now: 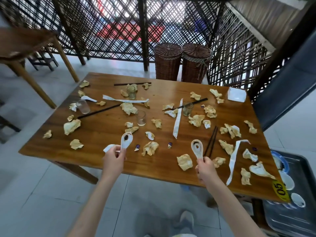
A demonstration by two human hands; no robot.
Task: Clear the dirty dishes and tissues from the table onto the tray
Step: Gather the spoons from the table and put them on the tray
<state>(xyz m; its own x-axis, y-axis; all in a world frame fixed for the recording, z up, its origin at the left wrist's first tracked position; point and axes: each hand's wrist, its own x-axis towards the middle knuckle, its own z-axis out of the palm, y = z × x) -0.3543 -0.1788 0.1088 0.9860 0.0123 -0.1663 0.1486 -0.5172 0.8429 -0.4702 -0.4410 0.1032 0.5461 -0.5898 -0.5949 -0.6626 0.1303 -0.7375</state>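
My left hand (114, 158) grips the handle of a white ceramic spoon (126, 140) with dark sauce in its bowl, over the near edge of the wooden table (106, 134). My right hand (206, 168) holds a second stained white spoon (197, 148) by its handle. Several crumpled stained tissues, such as one (150, 148) between my hands, lie all over the tabletop. A third spoon (88, 98), several glasses like the clear one (141, 117) and pairs of dark chopsticks (211, 140) also lie there. The metal tray (301, 218) sits low at the right, holding small dishes.
Long white paper wrappers (177, 119) stretch across the table. A white tissue pack (236, 94) sits at the far right corner. Two wicker baskets (168, 61) stand behind the table by a lattice screen. Another wooden table (25, 41) is at far left, a dark chair (287, 86) at right.
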